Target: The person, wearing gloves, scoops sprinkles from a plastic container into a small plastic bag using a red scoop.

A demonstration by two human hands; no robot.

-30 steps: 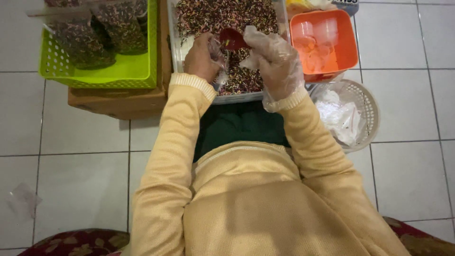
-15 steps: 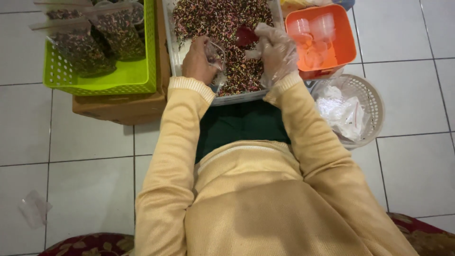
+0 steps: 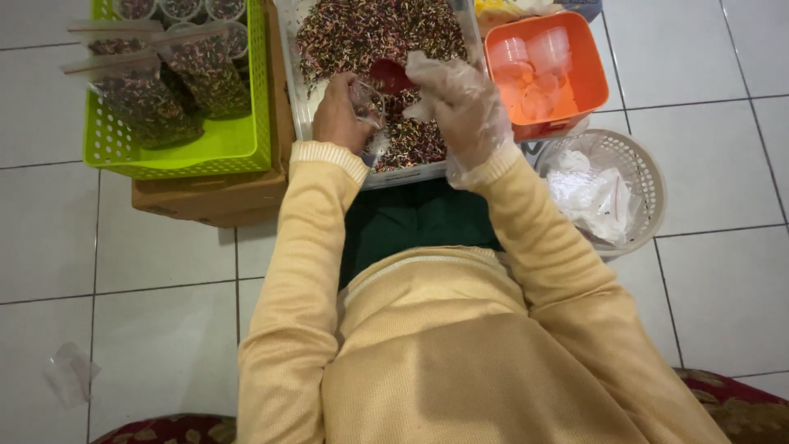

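White floor tiles; tray of sprinkles (image 3: 374, 37) upper centre. Gloved right hand (image 3: 460, 103) pinches red scoop (image 3: 390, 76), just right of the clear bag (image 3: 367, 107) gripped by left hand (image 3: 337, 115).

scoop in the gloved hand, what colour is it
Red; the scoop shows in the head view, held by the right hand.

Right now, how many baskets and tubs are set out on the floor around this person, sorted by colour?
Green basket: 1, holding filled bags of sprinkles
Orange basket: 1, holding clear plastic cups
White round basket: 1, holding empty plastic bags
White tub: 1, holding loose sprinkles
Total: 4
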